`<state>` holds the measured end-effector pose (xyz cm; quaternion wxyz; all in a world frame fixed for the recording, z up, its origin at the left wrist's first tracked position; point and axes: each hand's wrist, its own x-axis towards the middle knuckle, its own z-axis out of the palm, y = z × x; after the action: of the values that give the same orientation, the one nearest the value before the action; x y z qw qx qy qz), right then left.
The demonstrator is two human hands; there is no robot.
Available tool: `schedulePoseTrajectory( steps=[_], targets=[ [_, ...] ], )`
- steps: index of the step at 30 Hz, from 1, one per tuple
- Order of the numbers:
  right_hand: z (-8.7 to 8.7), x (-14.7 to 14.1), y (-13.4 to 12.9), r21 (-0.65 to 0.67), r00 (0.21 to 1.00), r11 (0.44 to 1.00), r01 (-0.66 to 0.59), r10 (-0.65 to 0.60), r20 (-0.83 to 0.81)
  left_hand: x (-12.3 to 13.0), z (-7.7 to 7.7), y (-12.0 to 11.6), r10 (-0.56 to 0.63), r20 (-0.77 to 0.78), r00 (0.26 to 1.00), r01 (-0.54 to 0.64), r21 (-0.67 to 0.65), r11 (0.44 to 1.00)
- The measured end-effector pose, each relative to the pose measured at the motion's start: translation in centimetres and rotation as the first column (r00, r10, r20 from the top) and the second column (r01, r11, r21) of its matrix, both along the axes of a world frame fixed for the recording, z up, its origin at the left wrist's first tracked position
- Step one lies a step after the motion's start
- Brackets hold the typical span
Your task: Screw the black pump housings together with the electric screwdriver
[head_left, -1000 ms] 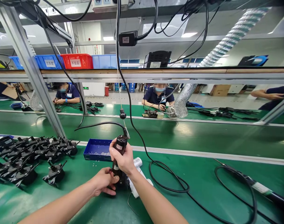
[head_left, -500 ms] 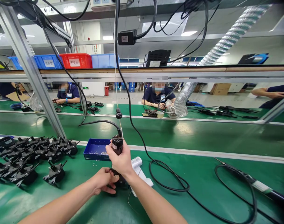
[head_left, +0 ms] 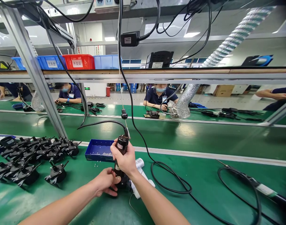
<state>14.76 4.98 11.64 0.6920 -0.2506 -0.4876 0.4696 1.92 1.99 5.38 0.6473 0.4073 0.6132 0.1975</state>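
Note:
My right hand [head_left: 126, 159] is wrapped round a black corded tool [head_left: 122, 144] that hangs from a cord and stands nearly upright. Under the tool is a dark part [head_left: 124, 183], mostly hidden by my hands. My left hand [head_left: 107, 182] is beside the tool's lower end, thumb and index finger closed on the dark part, other fingers loosely curled. A blue tray [head_left: 99, 157] with small bright pieces lies just behind and left of my hands. To the right of the part is a white object [head_left: 140, 179].
Rows of black assemblies [head_left: 28, 153] stand on the green table at left. A black cable [head_left: 171, 175] loops at right, near a long dark tool [head_left: 262, 187]. A metal post [head_left: 37, 75] rises at left. People sit across the bench.
The black tool and my right hand have shifted slightly right, and the tool's top leans more to the right. My left hand is nearly unchanged. The whole view has moved slightly.

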Motion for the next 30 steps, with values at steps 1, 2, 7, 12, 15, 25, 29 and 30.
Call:
schedulePoseTrajectory(
  steps=[1,2,7,12,15,25,29,30],
  targets=[
    [0.0,0.0,0.1,-0.007,1.0,1.0,-0.012,0.012,-0.009,0.0,0.0,0.0,-0.002,-0.001,1.0,0.002,-0.002,1.0],
    [-0.1,0.0,0.2,-0.01,0.999,1.0,-0.029,0.028,-0.017,0.0,-0.1,0.0,-0.003,-0.003,1.0,0.003,-0.001,1.0],
    [-0.6,1.0,0.7,0.082,0.95,0.947,-0.312,0.313,-0.002,-0.1,0.1,0.2,-0.027,0.014,1.0,0.027,-0.009,1.0],
    [-0.5,1.8,1.1,0.177,0.805,0.811,-0.558,0.581,-0.12,-0.3,0.5,0.4,-0.061,0.008,0.998,0.061,-0.024,0.998],
    [-0.3,1.5,1.0,0.179,0.765,0.803,-0.568,0.596,-0.244,-0.4,0.4,0.5,-0.086,0.004,0.996,0.086,-0.018,0.996],
    [-0.5,-0.1,0.2,0.02,0.99,0.99,-0.138,0.137,0.043,-0.6,0.2,1.0,-0.168,-0.07,0.983,0.17,0.022,0.985],
    [-0.2,-0.1,-0.1,0.017,0.991,0.992,-0.128,0.127,0.048,-0.5,0.8,1.1,-0.185,-0.096,0.978,0.186,0.004,0.982],
    [-0.1,-0.1,-0.1,0.015,0.991,0.992,-0.127,0.126,0.045,-0.5,0.9,1.2,-0.171,-0.079,0.982,0.171,-0.002,0.985]
  ],
)
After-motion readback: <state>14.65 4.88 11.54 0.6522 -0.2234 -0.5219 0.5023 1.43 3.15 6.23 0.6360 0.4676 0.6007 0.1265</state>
